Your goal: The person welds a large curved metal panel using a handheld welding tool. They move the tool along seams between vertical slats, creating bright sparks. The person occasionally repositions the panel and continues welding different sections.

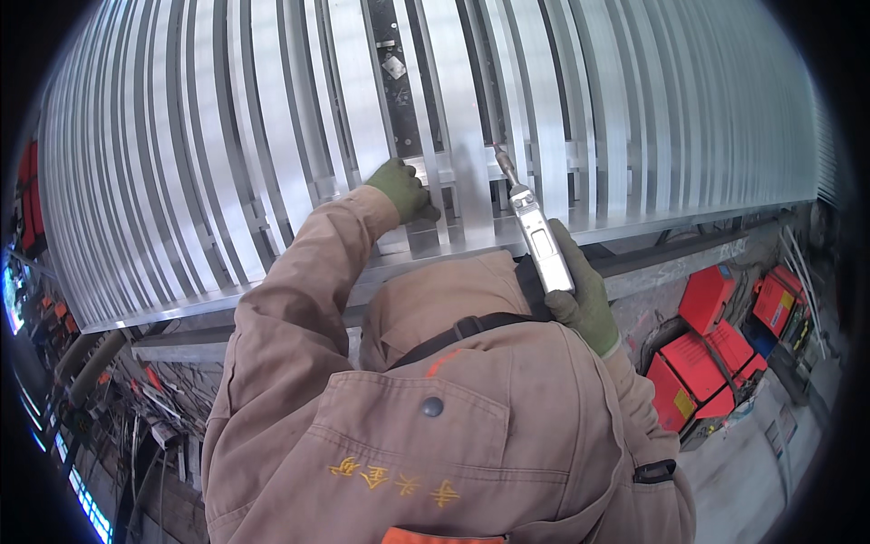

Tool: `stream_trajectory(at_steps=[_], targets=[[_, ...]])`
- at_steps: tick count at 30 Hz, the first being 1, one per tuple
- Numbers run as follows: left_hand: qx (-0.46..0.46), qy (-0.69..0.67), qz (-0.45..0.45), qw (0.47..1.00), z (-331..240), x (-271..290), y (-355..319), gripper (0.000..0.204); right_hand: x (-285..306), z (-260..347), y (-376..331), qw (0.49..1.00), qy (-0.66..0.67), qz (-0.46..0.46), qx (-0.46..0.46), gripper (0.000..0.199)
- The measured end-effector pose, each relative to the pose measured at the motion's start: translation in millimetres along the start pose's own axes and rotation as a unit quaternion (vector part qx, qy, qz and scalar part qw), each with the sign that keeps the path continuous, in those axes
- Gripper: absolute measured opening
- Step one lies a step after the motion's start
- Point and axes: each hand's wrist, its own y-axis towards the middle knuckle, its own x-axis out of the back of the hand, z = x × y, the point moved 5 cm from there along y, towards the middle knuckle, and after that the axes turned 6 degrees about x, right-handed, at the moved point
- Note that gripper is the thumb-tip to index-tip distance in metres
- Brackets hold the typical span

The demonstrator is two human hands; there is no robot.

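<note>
Long silver metal slats (353,100) lie side by side in front of me, joined by crosspieces near their close ends. My left hand (404,189), in a green glove, is curled at the edge of a narrow upright slat (441,195); its fingertips are partly hidden. In my gloved right hand (587,304) is a silver welding gun (541,238) with a slim nozzle. The fingers wrap around its rear end. Its nozzle points away from me, down toward the slats, and a small red spot shows by the tip.
Through a wider gap, a dark surface (408,109) with small metal scraps shows below. A metal beam (671,254) runs along the near edge. Red cases (702,367) stand at the right, with cables around them. Assorted rods and clutter (163,426) lie at lower left.
</note>
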Motion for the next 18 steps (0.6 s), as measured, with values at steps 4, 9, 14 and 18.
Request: stream_trajectory(at_steps=[4, 9, 14, 18], targets=[[-0.004, -0.008, -0.063, 0.998, 1, -8, -2, 0.045, 7, -1, 3, 0.999, 0.024, 0.018, -0.018, 0.115], [0.032, -0.097, -0.339, 0.935, -4, 12, -38, 0.018, 36, 9, 26, 0.987, 0.074, 0.102, -0.1, 0.112], [0.307, -0.16, -0.438, 0.83, -7, 1, -119, 0.02, 78, 9, 60, 0.956, 0.178, 0.166, -0.164, 0.112], [0.519, -0.198, -0.419, 0.718, -22, -50, -165, 0.029, 101, -4, 106, 0.932, 0.13, 0.28, -0.192, 0.096]])
